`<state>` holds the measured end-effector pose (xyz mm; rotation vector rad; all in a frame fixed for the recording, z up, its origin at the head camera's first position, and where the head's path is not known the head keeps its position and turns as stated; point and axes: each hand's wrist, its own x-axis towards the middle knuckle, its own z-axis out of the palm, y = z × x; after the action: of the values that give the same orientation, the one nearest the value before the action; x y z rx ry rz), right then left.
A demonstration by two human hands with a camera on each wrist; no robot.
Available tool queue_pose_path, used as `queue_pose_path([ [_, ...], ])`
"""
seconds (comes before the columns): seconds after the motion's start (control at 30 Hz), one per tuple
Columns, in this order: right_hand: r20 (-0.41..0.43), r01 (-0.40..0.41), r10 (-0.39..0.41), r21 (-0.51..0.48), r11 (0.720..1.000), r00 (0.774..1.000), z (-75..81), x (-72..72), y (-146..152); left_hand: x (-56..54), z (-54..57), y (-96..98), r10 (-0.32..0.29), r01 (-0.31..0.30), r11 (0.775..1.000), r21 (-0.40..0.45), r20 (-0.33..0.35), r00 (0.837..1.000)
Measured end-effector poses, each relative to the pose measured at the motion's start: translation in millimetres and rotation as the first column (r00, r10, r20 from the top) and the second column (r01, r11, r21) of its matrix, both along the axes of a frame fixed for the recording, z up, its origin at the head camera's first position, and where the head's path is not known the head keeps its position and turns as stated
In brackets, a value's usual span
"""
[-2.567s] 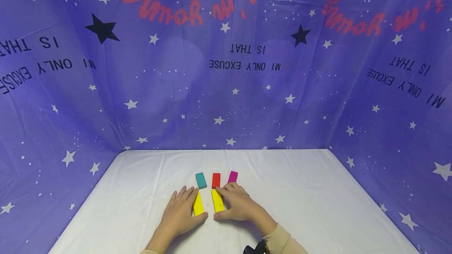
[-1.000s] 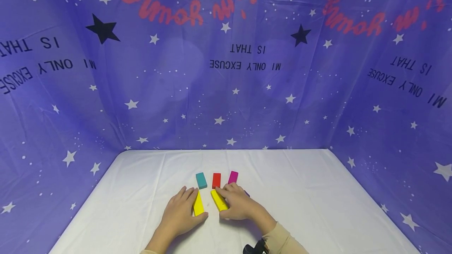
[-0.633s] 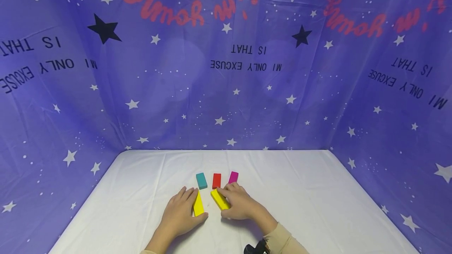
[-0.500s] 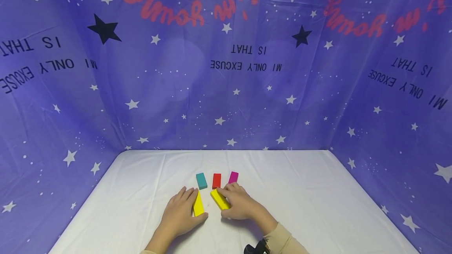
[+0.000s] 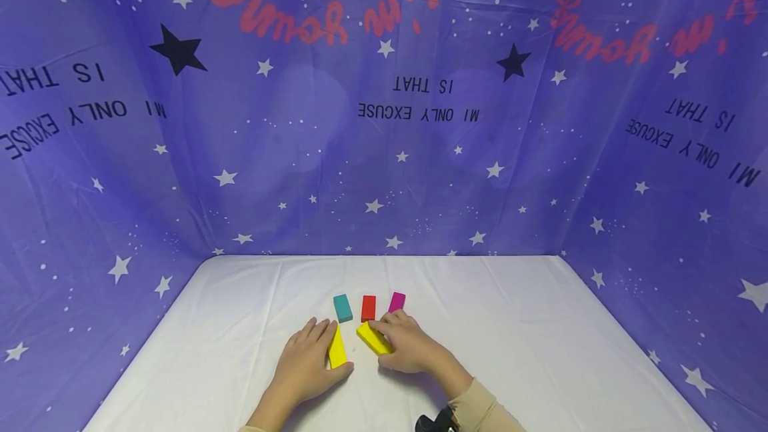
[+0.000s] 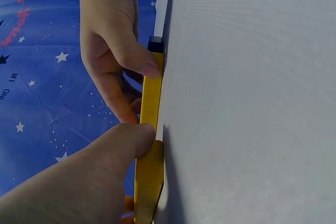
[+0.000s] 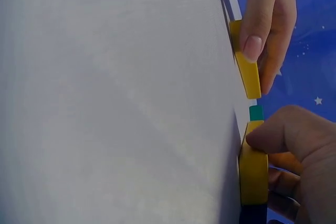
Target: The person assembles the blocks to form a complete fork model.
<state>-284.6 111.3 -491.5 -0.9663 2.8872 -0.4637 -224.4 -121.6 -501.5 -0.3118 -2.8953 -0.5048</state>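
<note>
Right hand [image 5: 409, 345] pinches the right yellow block [image 5: 373, 337] between thumb and fingers, and I see that block has just swung from near 12 o'clock to between 10 and 11, so I judge it's the piece being adjusted. My left hand [image 5: 307, 359] pinches the left yellow block [image 5: 337, 349] at its 9 o'clock on the desk [image 5: 510, 332], unmoved, probably steadying it, gap wider at 6 o'clock. Teal block [image 5: 343, 309], red block [image 5: 369, 308] and magenta block [image 5: 397, 302] sit toward 12 o'clock; can't tell if right fingers touch magenta.
</note>
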Motion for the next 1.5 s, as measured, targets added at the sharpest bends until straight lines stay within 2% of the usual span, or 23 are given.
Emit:
queue_pose_path([
  [0.2, -0.001, 0.005, -0.005, -0.002, 1.0, 1.0, 1.2, -0.5, 0.6, 0.7, -0.8, -0.3, 0.047, -0.047, 0.999, 0.002, -0.035, 0.998],
  [0.33, -0.002, 0.012, -0.012, -0.008, 1.0, 1.0, 0.5, -0.7, 0.3, 1.2, -0.7, -0.8, 0.058, -0.058, 0.998, -0.01, -0.029, 0.998],
  [0.73, -0.013, 0.048, -0.048, 0.001, 0.999, 0.999, 0.9, -0.2, -2.4, -1.5, -3.7, -4.3, 0.058, -0.058, 0.998, -0.01, 0.015, 0.998],
  [1.13, -0.088, 0.069, -0.071, -0.031, 0.997, 0.994, -3.6, -2.5, -1.2, -1.5, -5.4, -7.6, 0.025, -0.025, 1.0, -0.003, -0.016, 1.0],
  [1.5, -0.09, 0.068, -0.072, -0.039, 0.997, 0.993, -3.6, -4.2, -3.3, -2.2, -5.1, -9.0, 0.015, -0.015, 1.0, -0.009, 0.004, 1.0],
])
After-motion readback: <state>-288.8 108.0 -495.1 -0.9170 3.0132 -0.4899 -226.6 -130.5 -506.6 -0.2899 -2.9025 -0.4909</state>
